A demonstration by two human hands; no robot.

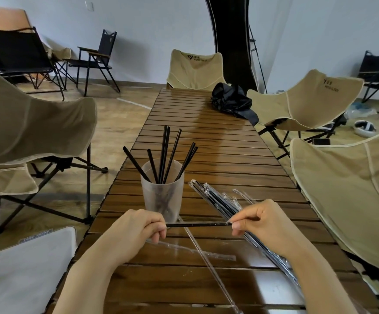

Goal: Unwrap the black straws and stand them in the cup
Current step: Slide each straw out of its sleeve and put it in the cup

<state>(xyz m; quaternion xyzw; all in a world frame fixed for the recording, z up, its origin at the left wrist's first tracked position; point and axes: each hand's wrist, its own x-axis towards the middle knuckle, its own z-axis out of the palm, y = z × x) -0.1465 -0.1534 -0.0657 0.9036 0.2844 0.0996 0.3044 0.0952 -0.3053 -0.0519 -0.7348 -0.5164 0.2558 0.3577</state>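
Head camera, and we are right over the table (218,141).

A: Both hands are working one black straw (197,225), holding it level just above the boards, right in front of the cup (162,196). The left hand (138,225) is curling round one end, fingers folded down, knuckles up. The right hand (258,220) is pinching the other end between thumb and forefinger.

B: So which step are we watching?

A: I'm reading it as the unwrapping itself, near its finish. Glints are showing along the straw, but I cannot tell whether any film is left on it. Two empty wrappers (190,248) are lying on the table under the hands.

B: And the tally?

A: Seven or so standing straws (165,152) are leaning in the frosted cup, fanning out above the rim. The wrapped straws (215,200) are lying in a bundle just right of the cup, running diagonally under the right hand. Whether its lower fingers are gripping that bundle, I cannot tell. Roughly midway, I'd judge.

B: Next move?

A: One hand needs to be letting go, the other tipping the straw upright and lowering it between the leaning ones without nudging the light cup over. Both forearms are reaching in from the near edge, wrists low, converging on the straw.
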